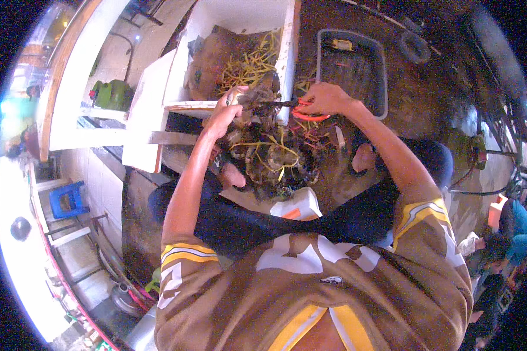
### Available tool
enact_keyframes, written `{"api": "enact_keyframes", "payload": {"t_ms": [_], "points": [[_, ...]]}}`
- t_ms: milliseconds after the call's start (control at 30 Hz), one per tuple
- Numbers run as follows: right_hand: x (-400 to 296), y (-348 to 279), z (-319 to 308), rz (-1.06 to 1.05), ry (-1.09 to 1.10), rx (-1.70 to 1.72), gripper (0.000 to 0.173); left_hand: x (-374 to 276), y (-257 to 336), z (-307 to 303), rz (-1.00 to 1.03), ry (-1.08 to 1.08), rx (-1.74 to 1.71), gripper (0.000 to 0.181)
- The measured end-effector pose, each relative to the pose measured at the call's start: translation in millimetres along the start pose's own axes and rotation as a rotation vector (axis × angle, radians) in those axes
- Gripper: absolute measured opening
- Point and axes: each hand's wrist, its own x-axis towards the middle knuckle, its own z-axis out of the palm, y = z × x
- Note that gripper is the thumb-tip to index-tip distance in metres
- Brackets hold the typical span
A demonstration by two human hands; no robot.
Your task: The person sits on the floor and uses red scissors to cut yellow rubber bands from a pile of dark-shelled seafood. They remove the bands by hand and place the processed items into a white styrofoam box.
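My left hand (223, 110) grips a dark, muddy clump (256, 105), perhaps a crab, at the front edge of a white-walled box (285, 57). In my right hand (327, 100) are red-handled scissors (310, 117), their dark blades pointing left at the clump. Blur hides whether the blades touch it. Below both hands, between my bare feet, lies a heap of similar dark, muddy bundles (263, 160), with yellow strips (285, 166) looped across it. Brown matter and many loose yellow strips (246, 70) lie inside the box.
A grey-rimmed plastic tub (384, 79) stands at the upper right. A white carton (305, 202) lies near my lap. A white board (147, 118), a green jug (113, 94) and a blue stool (68, 200) are leftward. Another person (520, 228) is at the far right.
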Motion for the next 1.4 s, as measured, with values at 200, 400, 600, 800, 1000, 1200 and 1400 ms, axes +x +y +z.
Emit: {"api": "enact_keyframes", "payload": {"t_ms": [200, 400, 600, 800, 1000, 1200, 1400], "points": [[-27, -29, -73, -0.015, -0.04, -0.067, 0.048, 6, -27, -9, -0.088, 0.045, -0.184, 0.056], [-43, -35, -88, 0.081, -0.01, -0.113, 0.049, -5, -4, -7, -0.217, -0.061, -0.422, 0.052], [-44, -38, -88, 0.069, -0.023, -0.101, 0.052, -1, -11, -15, -0.175, -0.077, -0.402, 0.051], [-44, -36, -83, 0.087, -0.011, -0.107, 0.053, -1, -4, -9, -0.178, -0.014, -0.414, 0.049], [-42, -44, -73, 0.105, -0.035, -0.12, 0.052, -1, -29, -4, -0.089, 0.083, -0.281, 0.041], [-45, -54, -72, 0.132, 0.016, -0.182, 0.048, -4, -31, 1, -0.003, 0.14, -0.251, 0.031], [-45, -69, -73, 0.173, 0.006, -0.154, 0.048, -4, -43, -5, 0.004, 0.11, -0.454, 0.03]]}}
